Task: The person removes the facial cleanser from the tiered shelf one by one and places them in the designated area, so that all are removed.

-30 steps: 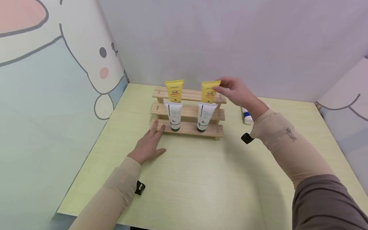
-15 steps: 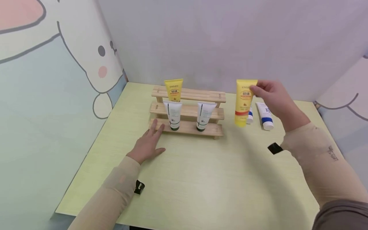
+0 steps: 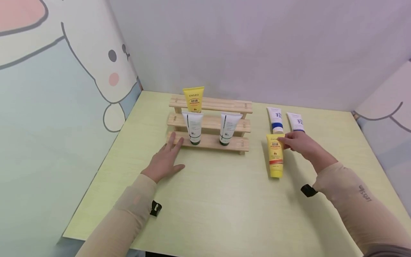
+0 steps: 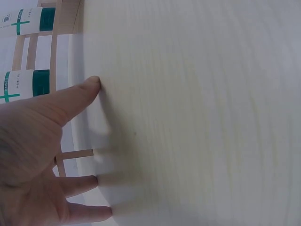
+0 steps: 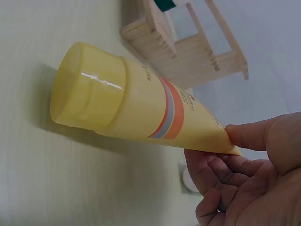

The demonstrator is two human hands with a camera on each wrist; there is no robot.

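My right hand (image 3: 300, 143) pinches a yellow squeeze tube (image 3: 275, 157) at its flat top end, thumb on the front face. In the right wrist view the tube's cap (image 5: 89, 87) points down close over the table. My left hand (image 3: 163, 162) lies with spread fingers at the left front of a three-tier wooden rack (image 3: 210, 123), fingertips right at the lowest step. On that step two white tubes (image 3: 194, 128) (image 3: 229, 129) stand on their dark green caps. A second yellow tube (image 3: 194, 99) stands on the rack behind the left white one.
Two white tubes with blue bands, one left (image 3: 275, 119) and one right (image 3: 295, 121), lie on the table (image 3: 218, 207) right of the rack. The right one is partly hidden by my right hand. A pale wall (image 3: 240, 50) closes off the back.
My right hand has lifted the yellow tube off the rack's right side, carried it right, then lowered it toward the table in front of the blue-banded tubes. My left hand stays put.
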